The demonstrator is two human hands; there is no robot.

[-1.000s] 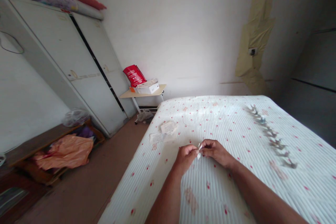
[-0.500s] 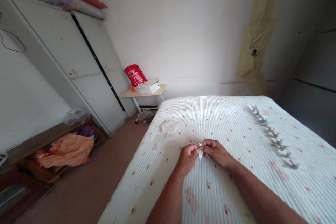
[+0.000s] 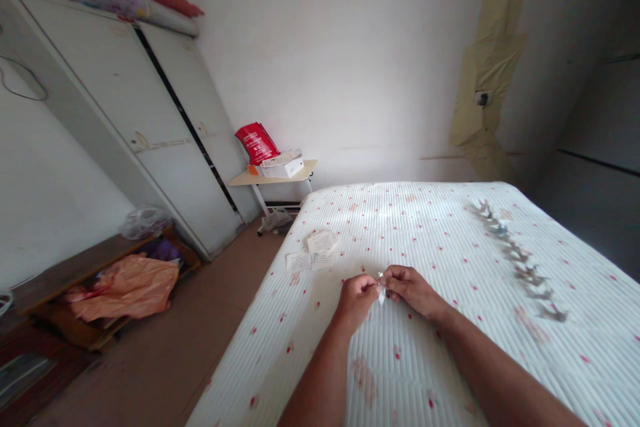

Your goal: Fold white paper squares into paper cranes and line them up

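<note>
Between my two hands is a small folded piece of white paper (image 3: 382, 295), narrow and pointed at its lower end. My left hand (image 3: 359, 295) pinches it from the left side. From the right, the fingers of my right hand (image 3: 406, 285) are closed on the same paper. My fingertips hide its middle. Both hands are just above the patterned bedspread (image 3: 395, 387). Printed paper pieces (image 3: 320, 243) lie on the bed beyond my left hand. Off to the right, several small folded paper figures (image 3: 527, 273) form a slanting row.
A small table (image 3: 243, 179) with a red bag (image 3: 257, 143) and a white box (image 3: 285, 167) stands past the bed's far left corner. At left are a wardrobe (image 3: 115, 93) and a low wooden bench (image 3: 100, 247) holding an orange plastic bag (image 3: 125, 287).
Hardly anything differs. Both hands stay in place on the folded paper, whose lower tip shows a slightly different angle.
</note>
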